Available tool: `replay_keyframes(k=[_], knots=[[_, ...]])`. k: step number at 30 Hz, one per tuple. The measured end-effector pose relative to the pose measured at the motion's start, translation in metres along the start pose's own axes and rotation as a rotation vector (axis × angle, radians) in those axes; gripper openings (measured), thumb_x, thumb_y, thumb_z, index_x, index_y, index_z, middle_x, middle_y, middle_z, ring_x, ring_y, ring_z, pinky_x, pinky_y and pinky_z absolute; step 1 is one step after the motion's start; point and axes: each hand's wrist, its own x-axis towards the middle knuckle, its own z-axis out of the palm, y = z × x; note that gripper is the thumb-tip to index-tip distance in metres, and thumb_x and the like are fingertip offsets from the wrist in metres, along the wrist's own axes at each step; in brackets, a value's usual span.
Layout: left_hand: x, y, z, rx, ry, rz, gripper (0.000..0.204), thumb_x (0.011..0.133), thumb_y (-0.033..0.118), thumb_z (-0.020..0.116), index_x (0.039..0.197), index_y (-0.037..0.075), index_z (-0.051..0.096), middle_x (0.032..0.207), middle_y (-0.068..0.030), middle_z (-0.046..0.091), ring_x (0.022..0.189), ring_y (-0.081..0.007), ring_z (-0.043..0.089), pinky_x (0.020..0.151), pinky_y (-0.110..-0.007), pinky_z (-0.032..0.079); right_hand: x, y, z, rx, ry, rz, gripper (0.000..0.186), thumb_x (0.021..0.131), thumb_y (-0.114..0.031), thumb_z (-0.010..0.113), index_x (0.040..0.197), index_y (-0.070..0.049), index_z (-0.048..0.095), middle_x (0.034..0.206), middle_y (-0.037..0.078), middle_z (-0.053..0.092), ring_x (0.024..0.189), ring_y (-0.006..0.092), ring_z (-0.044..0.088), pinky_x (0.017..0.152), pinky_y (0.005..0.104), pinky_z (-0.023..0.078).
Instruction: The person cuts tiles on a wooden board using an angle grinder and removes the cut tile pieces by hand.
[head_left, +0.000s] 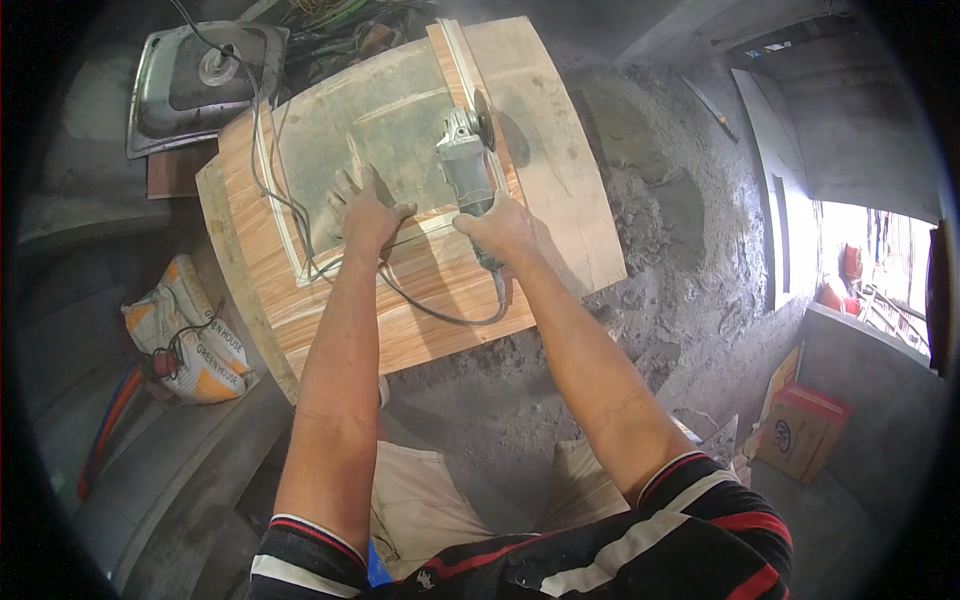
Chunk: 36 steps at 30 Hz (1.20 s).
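My right hand (500, 230) is wrapped round the body of an angle grinder (465, 170), its disc (484, 120) standing upright along the right strip of a wood-grain frame. That frame (400, 310) lies on a dusty board (545, 150) and surrounds a greenish-grey panel (405, 125). With fingers spread, my left hand (368, 215) rests on the panel near the frame's lower inner edge. The grinder's black cord (440, 314) loops across the wood below both hands and runs up the left side. Whether the disc touches the wood, I cannot tell.
A steel sink (185, 120) sits at the far left. Below it lie a white and orange sack (195, 345) and an orange hose (108, 430). Rough, dusty concrete (690, 270) spreads to the right, with a cardboard box (800, 430) near a bright opening. Fine dust hangs about.
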Motion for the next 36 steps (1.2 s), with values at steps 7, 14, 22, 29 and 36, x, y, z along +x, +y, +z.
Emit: replay_keyframes(k=[7, 14, 22, 29, 36], knots=[[-0.003, 0.005, -0.005, 0.012, 0.001, 0.007, 0.128, 0.077, 0.062, 0.091, 0.176, 0.012, 0.028, 0.177, -0.0406, 0.012, 0.164, -0.0570, 0.020, 0.136, -0.057, 0.016, -0.002, 0.009, 0.008, 0.001, 0.078, -0.022, 0.069, 0.072, -0.047, 0.081, 0.120, 0.003, 0.076, 0.115, 0.029, 0.078, 0.111, 0.0416, 0.077, 0.096, 0.0492, 0.062], [-0.007, 0.002, -0.006, -0.029, 0.007, -0.007, 0.125, 0.077, 0.060, 0.092, 0.176, 0.017, 0.029, 0.180, -0.0358, 0.010, 0.163, -0.0600, 0.019, 0.134, -0.057, 0.025, -0.018, 0.007, 0.003, 0.087, 0.077, -0.091, 0.058, 0.070, -0.043, 0.084, 0.102, 0.005, 0.078, 0.101, 0.031, 0.078, 0.100, 0.0427, 0.078, 0.092, 0.0488, 0.063], [-0.006, 0.006, -0.006, 0.002, -0.020, -0.023, 0.125, 0.078, 0.061, 0.092, 0.176, 0.016, 0.028, 0.180, -0.0358, 0.009, 0.162, -0.0628, 0.015, 0.134, -0.056, 0.025, -0.018, 0.020, 0.011, 0.085, 0.130, -0.097, 0.061, 0.071, -0.042, 0.082, 0.110, 0.005, 0.076, 0.107, 0.030, 0.079, 0.107, 0.0427, 0.077, 0.099, 0.0480, 0.059], [-0.001, -0.003, 0.002, 0.020, 0.013, 0.004, 0.124, 0.080, 0.065, 0.088, 0.176, 0.014, 0.029, 0.178, -0.0378, 0.015, 0.164, -0.0562, 0.019, 0.135, -0.058, 0.017, -0.017, 0.014, 0.004, 0.114, 0.039, -0.086, 0.062, 0.071, -0.042, 0.083, 0.108, 0.007, 0.076, 0.106, 0.032, 0.077, 0.105, 0.0441, 0.077, 0.096, 0.0488, 0.061], [0.006, -0.013, 0.005, -0.020, -0.020, -0.037, 0.120, 0.078, 0.050, 0.096, 0.174, 0.018, 0.031, 0.182, -0.0293, 0.010, 0.165, -0.0592, 0.011, 0.132, -0.063, 0.024, -0.032, 0.007, 0.005, 0.101, 0.057, -0.094, 0.064, 0.071, -0.040, 0.085, 0.113, 0.008, 0.074, 0.110, 0.033, 0.077, 0.109, 0.0451, 0.076, 0.098, 0.0502, 0.061]])
